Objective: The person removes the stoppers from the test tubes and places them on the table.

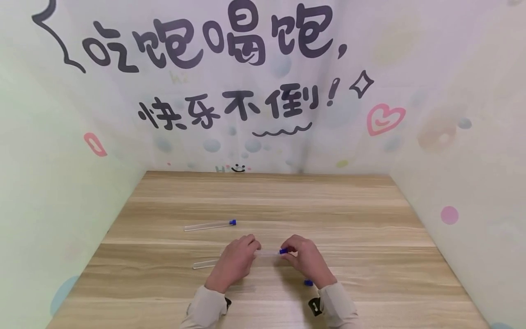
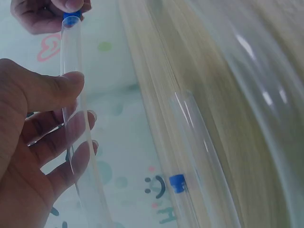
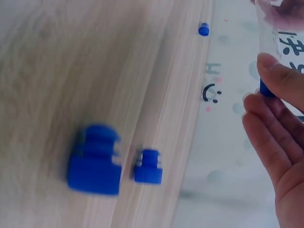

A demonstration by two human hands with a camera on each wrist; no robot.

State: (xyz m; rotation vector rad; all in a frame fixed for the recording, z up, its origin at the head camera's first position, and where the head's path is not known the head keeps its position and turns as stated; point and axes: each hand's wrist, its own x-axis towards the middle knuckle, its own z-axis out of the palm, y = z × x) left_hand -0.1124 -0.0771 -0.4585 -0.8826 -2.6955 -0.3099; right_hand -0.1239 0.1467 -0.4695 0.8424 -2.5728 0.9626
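Observation:
My left hand (image 1: 236, 260) grips a clear plastic test tube (image 2: 72, 52) between thumb and fingers. The tube lies level, its mouth toward the right hand. With thumb and fingertips, my right hand (image 1: 307, 257) pinches a blue cap (image 1: 283, 251) right at that mouth. In the left wrist view the cap's lower part overlaps the tube's rim. Beneath the left hand, another clear tube (image 1: 204, 263) rests on the table, partly hidden by the hand. Two loose blue caps, a nearer one (image 3: 95, 164) and a farther one (image 3: 148, 167), lie on the wood in the right wrist view.
Farther back on the wood-grain table (image 1: 328, 196) lies a tube with a blue cap (image 1: 233, 222) on its right end. A large blurred tube (image 2: 266, 95) crosses the left wrist view close to the camera. Printed cloth walls (image 1: 263, 151) border the table.

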